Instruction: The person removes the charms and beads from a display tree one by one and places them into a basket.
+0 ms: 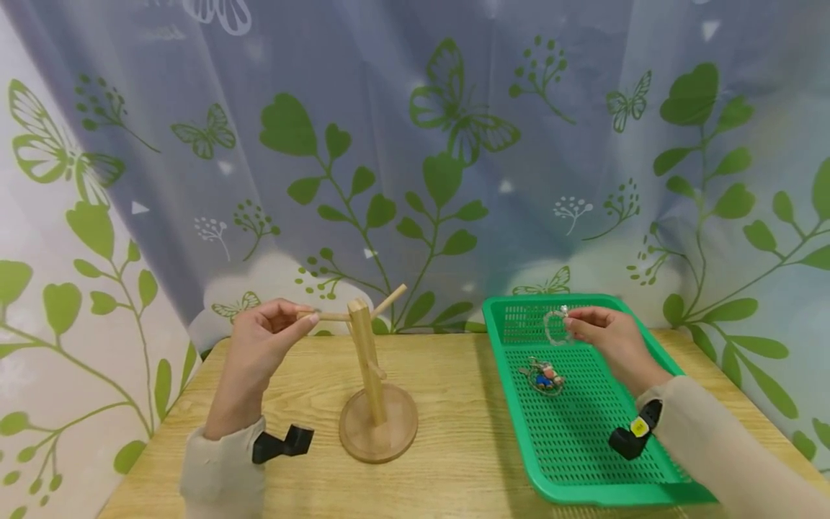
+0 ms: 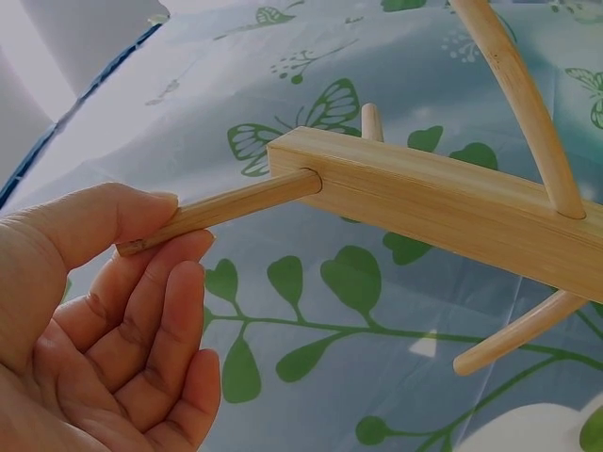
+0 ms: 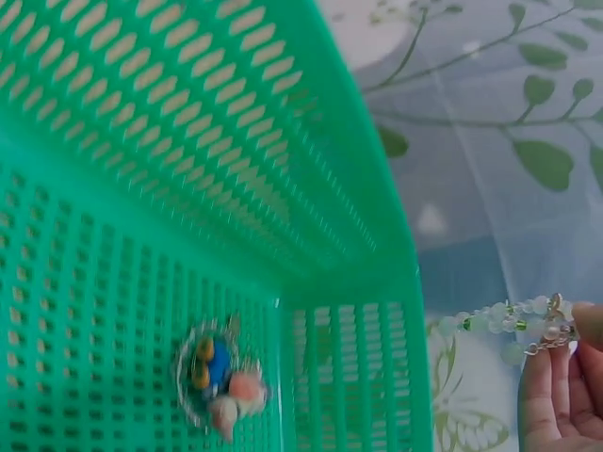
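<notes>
My left hand (image 1: 269,335) pinches the end of a peg (image 2: 240,202) near the top of a wooden stand (image 1: 368,360), which has a square post on a round base. In the right hand (image 1: 612,342), thumb and fingers pinch a pale beaded bracelet (image 1: 556,329) that hangs above the far part of a green basket (image 1: 519,432). Clear and greenish beads and a metal clasp show on the bracelet (image 3: 504,318) in the right wrist view. Inside the basket lies a tangle of jewellery with a blue and pink figure charm (image 1: 546,378).
Several pegs stick out of the post at different heights and sides. The stand and basket share a wooden table (image 1: 454,447), the basket on the right. A patterned curtain (image 1: 389,144) with leaves and butterflies hangs behind the table.
</notes>
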### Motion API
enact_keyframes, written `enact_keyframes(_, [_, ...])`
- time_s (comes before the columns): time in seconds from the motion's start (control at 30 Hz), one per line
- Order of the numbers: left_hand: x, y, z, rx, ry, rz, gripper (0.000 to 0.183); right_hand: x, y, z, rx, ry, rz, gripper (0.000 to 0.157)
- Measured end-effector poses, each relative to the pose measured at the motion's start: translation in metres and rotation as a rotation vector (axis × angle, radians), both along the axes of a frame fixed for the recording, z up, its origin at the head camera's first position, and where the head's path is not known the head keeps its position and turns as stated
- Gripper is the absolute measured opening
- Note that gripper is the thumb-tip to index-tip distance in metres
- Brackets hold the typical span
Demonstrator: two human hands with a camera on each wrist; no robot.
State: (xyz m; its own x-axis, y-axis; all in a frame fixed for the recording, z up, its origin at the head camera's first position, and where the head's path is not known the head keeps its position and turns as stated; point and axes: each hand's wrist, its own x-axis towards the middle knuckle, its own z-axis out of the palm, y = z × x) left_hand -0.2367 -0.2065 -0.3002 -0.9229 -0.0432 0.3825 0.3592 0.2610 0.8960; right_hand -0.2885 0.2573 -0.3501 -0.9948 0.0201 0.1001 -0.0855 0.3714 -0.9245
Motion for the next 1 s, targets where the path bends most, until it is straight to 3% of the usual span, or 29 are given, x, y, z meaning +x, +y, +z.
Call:
enact_keyframes(0.47, [0.001, -0.001, -0.001, 0.008, 0.001, 0.001, 0.019, -0.023, 0.009, -0.021, 0.059, -0.062, -0.069, 0.048])
enact_keyframes(0.73, [0.000, 0.000, -0.002, 0.013, -0.003, 0.006, 0.011, -0.031, 0.009, -0.041, -0.072, -0.117, -0.065, 0.050])
enact_keyframes(1.0, [-0.001, -0.001, -0.002, 0.024, 0.009, -0.002, 0.007, -0.035, 0.012, -0.053, -0.018, -0.107, -0.071, 0.048])
